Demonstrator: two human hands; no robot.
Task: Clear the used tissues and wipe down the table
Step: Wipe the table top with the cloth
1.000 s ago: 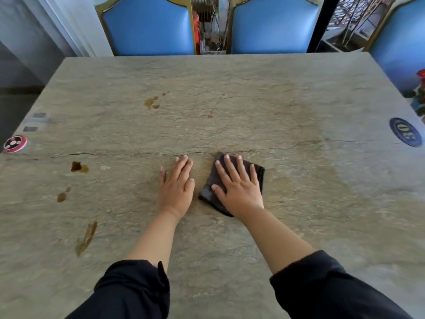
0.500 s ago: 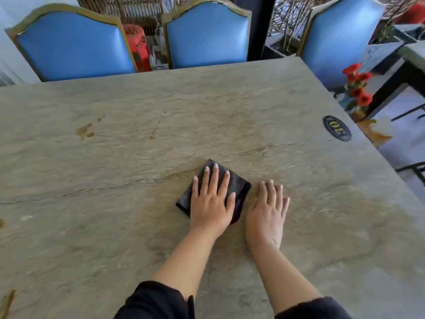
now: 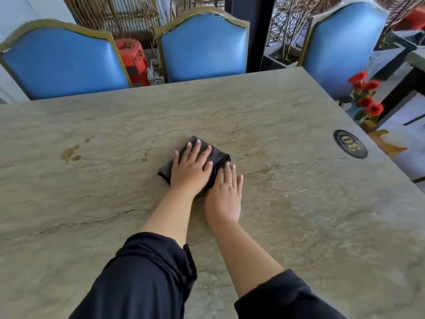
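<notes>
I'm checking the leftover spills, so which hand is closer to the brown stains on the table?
Left. The left hand presses the dark cloth, just right of the brown stains; the right hand lies flat farther right.

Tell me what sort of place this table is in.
Probably a restaurant or cafe dining area: a numbered badge is set in the stone table, matching blue upholstered chairs line its edge, and red flowers stand beside it.

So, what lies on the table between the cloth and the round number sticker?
In the head view the stretch of table from the cloth to the sticker is bare stone, with only a thin crack running across it.
</notes>
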